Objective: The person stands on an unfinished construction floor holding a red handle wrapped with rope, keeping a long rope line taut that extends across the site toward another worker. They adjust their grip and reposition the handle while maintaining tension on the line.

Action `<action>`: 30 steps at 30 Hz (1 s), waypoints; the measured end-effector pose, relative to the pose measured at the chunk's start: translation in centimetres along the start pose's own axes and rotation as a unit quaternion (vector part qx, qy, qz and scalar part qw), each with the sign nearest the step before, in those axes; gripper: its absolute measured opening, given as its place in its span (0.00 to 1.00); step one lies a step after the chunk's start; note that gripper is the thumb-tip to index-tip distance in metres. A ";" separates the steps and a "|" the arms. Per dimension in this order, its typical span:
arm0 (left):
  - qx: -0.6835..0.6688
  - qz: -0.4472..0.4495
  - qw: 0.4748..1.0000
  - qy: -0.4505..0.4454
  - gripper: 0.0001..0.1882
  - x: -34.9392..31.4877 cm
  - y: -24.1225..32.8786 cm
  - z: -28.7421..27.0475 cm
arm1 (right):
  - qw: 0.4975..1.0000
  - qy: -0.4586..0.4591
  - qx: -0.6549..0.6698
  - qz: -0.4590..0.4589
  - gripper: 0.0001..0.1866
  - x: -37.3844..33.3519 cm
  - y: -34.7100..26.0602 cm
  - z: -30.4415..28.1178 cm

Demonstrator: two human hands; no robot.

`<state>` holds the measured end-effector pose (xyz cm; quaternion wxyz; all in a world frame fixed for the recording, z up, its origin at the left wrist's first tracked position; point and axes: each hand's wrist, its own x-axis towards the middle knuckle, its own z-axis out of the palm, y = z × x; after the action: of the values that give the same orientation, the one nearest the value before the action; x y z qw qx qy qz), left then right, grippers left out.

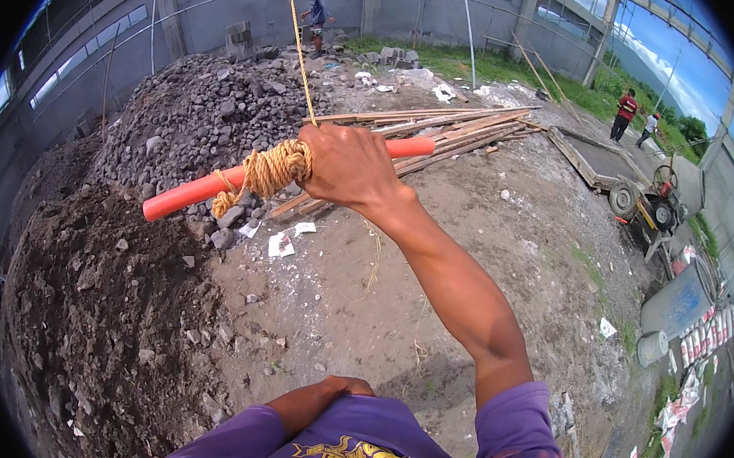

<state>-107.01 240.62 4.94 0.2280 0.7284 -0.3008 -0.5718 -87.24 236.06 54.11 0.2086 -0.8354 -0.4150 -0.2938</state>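
Note:
My right hand point(343, 166) is closed around an orange pipe point(195, 193), held out in front of me at a slant. Yellowish rope point(276, 168) is wound thickly around the pipe just left of my fist. From the grip, a taut length of the rope point(303, 59) runs up and out of the top of the view. My left arm is bent close against my purple shirt point(361, 441). Only a bit of my left hand point(350, 386) shows at the shirt's edge, and its fingers are hidden.
A gravel heap point(214, 103) and dark soil point(106, 313) lie to the left. Wooden planks point(463, 134) are stacked ahead. On the right stand a wheeled machine point(663, 199) and a blue-grey drum point(677, 302). People point(624, 115) are farther off, one point(316, 17) beyond the gravel.

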 end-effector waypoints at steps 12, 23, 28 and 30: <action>-0.010 0.135 0.860 0.492 0.20 -14.1 12.0 -1.4 | 1.000 0.015 0.014 -0.012 0.08 -4.5 0.4 -0.5; 0.348 -0.136 0.406 0.834 0.31 -39.1 25.3 -13.3 | 0.994 0.104 -0.018 -0.004 0.05 -7.3 0.9 -0.1; 0.226 -0.231 0.609 0.724 0.41 -39.0 23.5 -14.7 | 0.963 0.256 -0.085 -0.001 0.02 -9.6 -0.5 3.3; 0.185 -0.226 0.611 0.736 0.44 -38.0 22.6 -12.9 | 0.967 0.213 -0.138 0.019 0.07 -9.8 -2.4 3.7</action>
<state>-104.79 250.85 49.82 0.0967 0.9758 0.0426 0.1913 -92.71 234.04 45.13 0.1809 -0.7818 -0.3007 -0.5155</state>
